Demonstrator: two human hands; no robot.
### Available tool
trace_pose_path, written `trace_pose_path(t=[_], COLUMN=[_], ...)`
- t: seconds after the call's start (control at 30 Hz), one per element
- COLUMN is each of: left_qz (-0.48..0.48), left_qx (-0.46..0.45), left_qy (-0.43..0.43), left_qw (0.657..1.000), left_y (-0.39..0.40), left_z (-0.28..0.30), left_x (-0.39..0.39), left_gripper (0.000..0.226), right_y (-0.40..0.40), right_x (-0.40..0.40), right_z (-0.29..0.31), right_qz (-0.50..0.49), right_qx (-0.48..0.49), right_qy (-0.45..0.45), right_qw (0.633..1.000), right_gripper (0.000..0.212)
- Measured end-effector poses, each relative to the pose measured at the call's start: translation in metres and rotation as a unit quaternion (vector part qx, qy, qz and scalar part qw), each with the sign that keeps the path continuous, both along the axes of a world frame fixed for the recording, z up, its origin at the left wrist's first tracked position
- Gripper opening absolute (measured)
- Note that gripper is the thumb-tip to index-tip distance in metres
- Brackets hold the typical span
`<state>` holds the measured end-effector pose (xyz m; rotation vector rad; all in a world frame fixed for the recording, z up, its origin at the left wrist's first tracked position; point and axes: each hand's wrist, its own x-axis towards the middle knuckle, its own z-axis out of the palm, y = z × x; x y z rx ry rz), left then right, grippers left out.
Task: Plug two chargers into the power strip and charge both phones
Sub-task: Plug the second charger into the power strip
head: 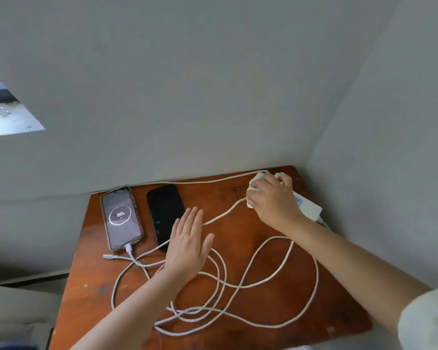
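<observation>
Two phones on the surface (263, 223): lit phone (121, 218) at nine o'clock, dark phone (163, 210) beside it. My right hand (273, 200) grips a white charger (254, 188) at two o'clock on the one power strip (311, 208); my left hand (187, 246) is spread flat

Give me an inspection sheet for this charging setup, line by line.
Surface: brown wooden table, scuffed, set in a wall corner.
Job's things: lit phone plugged in, showing 90; dark phone with no plug seen in it; power strip at far right.
Clutter: nothing seen.
Hands: left hand open and flat; right hand gripping a white charger at the strip.
Cables: white cables tangled; loose connector lying free.
Surroundings: grey walls, a window at left.
</observation>
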<state>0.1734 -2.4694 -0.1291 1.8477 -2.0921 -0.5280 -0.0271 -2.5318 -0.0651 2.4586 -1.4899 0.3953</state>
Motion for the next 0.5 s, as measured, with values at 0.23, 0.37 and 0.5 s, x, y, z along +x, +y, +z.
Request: trace_pose_path(t=[0.23, 0.37, 0.5], left_qz=[-0.018, -0.041, -0.041], left_qx=[0.018, 0.060, 0.091], left_qy=[0.055, 0.035, 0.016], left_qw=[0.998, 0.997, 0.995], left_y=[-0.013, -0.014, -0.020], left_z=[0.023, 0.024, 0.023], left_x=[-0.046, -0.067, -0.076], left_gripper=[0.050, 0.047, 0.046], right_y=[-0.004, -0.002, -0.006], right_x=[-0.073, -0.095, -0.111], right_z=[0.033, 0.020, 0.014], right_qz=[-0.042, -0.096, -0.161], right_qx=[0.067, 0.089, 0.082], right_qy=[-0.121, -0.143, -0.217], right_qw=[0.989, 0.981, 0.959], right_gripper=[0.014, 0.019, 0.020])
